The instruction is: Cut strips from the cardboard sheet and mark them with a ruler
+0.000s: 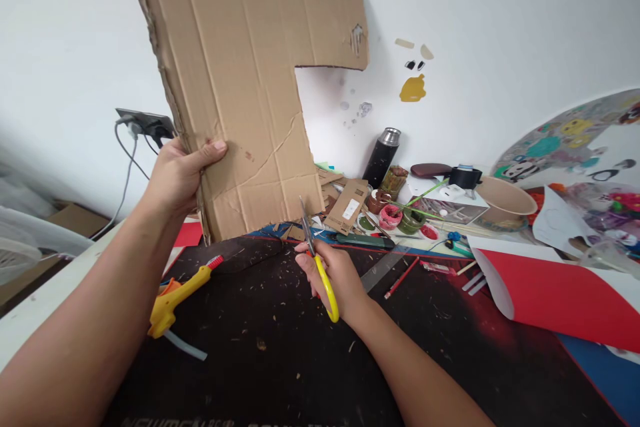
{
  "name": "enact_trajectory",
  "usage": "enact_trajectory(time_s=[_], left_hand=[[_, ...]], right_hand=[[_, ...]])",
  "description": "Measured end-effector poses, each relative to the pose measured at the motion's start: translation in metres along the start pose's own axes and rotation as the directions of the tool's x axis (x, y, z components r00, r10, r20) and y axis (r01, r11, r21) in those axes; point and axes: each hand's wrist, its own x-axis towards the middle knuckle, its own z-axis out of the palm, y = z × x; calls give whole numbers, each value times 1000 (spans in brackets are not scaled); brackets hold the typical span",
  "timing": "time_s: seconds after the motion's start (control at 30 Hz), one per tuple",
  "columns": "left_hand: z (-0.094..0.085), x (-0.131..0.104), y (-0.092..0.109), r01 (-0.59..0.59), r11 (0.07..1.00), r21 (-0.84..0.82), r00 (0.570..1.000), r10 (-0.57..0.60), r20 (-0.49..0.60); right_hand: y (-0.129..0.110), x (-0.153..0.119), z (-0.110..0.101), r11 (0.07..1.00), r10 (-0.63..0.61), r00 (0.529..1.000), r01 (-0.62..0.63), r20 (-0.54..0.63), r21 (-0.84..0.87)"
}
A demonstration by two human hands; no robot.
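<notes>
My left hand (183,170) grips a large sheet of brown cardboard (250,80) by its left edge, thumb on the near face. The sheet stands upright above the table, with a rectangular notch cut from its right side and creases across its lower part. In my right hand (340,280) is a pair of scissors (327,290) with yellow handles, blades pointing up close to the sheet's lower right corner. Whether the blades touch the cardboard I cannot tell. Below my left hand a yellow hot glue gun (177,300) lies on the black mat, a glue stick protruding from it.
The black mat (280,360) is strewn with scraps. At the back stand a black thermos (383,157), open paint jars (390,217) and a beige bowl (505,200). Red paper (565,287) lies right, near a red pencil (401,278). A wall socket with cords (145,125) is left.
</notes>
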Motion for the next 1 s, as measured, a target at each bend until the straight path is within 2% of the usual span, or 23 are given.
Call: enact_trajectory(time_s=[1.0], left_hand=[[1,-2,1,-11,1000,-4,1000,11,14]], right_hand=[[-5,-2,1,999,8,1000,-8,-3,-48]])
